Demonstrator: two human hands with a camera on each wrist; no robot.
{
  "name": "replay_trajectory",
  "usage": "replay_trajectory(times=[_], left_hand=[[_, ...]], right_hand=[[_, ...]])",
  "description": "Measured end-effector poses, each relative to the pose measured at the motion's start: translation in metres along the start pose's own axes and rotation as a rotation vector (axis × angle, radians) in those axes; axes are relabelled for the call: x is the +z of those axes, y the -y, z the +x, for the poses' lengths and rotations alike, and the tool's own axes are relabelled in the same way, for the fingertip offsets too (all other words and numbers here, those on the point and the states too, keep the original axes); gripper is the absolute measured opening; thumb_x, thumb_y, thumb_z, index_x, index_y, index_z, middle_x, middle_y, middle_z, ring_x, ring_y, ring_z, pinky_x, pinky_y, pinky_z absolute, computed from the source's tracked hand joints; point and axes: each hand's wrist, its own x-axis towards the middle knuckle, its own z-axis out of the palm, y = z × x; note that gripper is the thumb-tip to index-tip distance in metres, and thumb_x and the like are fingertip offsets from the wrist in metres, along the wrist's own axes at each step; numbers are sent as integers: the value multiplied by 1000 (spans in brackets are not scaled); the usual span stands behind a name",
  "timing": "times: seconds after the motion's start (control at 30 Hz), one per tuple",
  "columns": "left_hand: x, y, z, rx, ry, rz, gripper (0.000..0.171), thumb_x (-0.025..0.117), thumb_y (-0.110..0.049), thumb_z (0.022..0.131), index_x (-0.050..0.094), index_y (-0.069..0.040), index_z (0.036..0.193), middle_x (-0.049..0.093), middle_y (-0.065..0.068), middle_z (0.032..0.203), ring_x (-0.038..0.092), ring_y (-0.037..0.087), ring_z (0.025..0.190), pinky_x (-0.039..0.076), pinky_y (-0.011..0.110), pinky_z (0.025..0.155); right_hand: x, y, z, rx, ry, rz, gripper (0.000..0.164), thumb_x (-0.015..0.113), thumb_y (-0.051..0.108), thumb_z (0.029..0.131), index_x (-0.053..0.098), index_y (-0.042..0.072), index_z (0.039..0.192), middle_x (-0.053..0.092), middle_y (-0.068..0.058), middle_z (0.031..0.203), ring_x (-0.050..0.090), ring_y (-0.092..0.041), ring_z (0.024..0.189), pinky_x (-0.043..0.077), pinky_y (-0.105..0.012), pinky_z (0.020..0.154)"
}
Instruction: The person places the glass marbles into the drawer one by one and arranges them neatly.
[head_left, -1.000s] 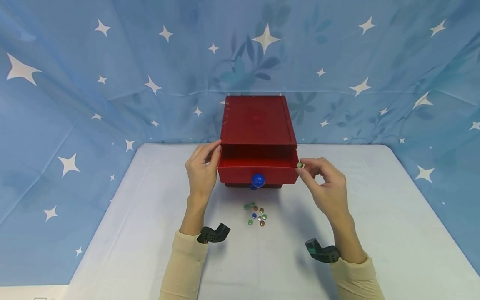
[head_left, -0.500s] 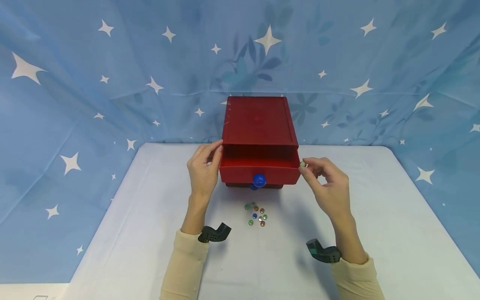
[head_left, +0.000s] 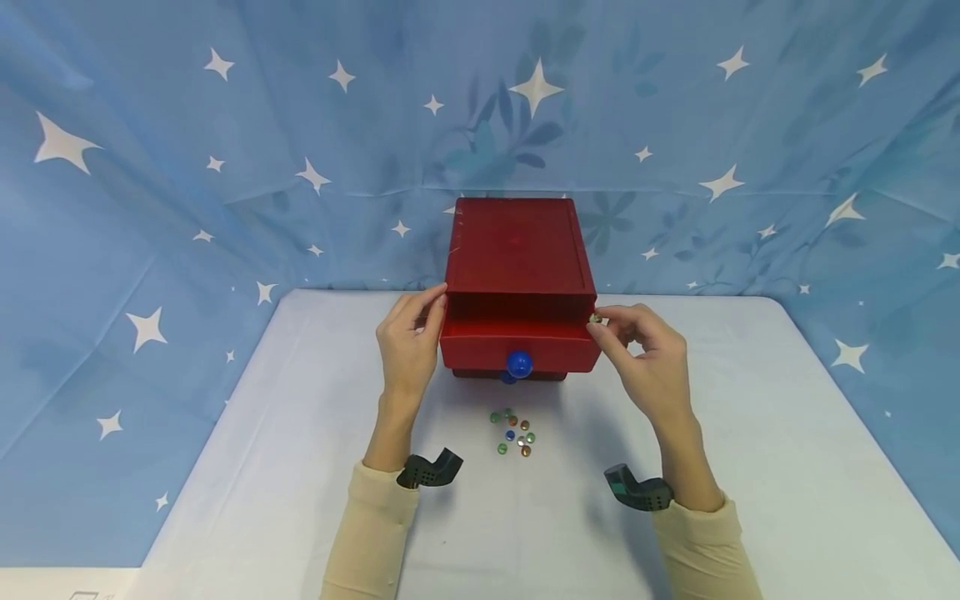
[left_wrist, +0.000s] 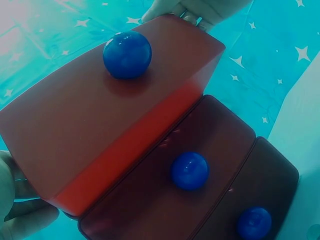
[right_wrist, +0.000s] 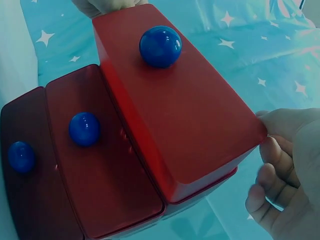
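A small red cabinet [head_left: 517, 242] stands at the back of the table, its top drawer [head_left: 480, 354] pulled out with a blue round knob [head_left: 519, 364] on its front. My left hand [head_left: 408, 342] rests its fingertips against the cabinet's left side, by the front corner. At the drawer's right rim, my right hand [head_left: 648, 358] pinches a green marble [head_left: 596, 318] between thumb and forefinger. In the right wrist view, the right hand [right_wrist: 285, 175] is at the drawer's corner, with the marble hidden. The left hand [left_wrist: 22, 200] shows beside the opposite corner in the left wrist view.
Several small green, brown, blue and whitish marbles [head_left: 511, 435] lie on the white table [head_left: 300, 500] in front of the cabinet. Two lower drawers with blue knobs, such as the middle drawer [left_wrist: 155, 195], are shut. A blue starry cloth [head_left: 300, 125] hangs behind.
My right hand, with the marble, shifted slightly right, then came back left and a little up to the drawer's rim. The left hand keeps its place at the cabinet's side.
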Motion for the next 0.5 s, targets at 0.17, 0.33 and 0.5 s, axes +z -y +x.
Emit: replay_trajectory(times=[0.17,0.33,0.5], left_hand=[[1,1,0,1,-1,0,20,67,-12,96,76,-7,113,73,11,93,71,22,77,55,11,76],[1,2,-1,-1,-2,0,20,67,-13,96,76,-7,112,73,10,93,71,21,77,56,12,76],[1,2,0,1,-1,0,20,67,-14,96,77,-8,112,74,10,94,71,21,78,56,13,76]], right_hand=[[4,-2,2,12,-20,-2,30,73,-16,78,72,-6,107,55,-13,71,46,-1,68,39,-11,60],[8,-5,6,18,-25,20,29,75,-13,79,73,-3,107,55,-10,70,44,-2,65,36,-13,57],[10,-6,9,42,-1,52,27,76,-6,82,75,1,107,54,-5,69,42,-4,62,34,-18,53]])
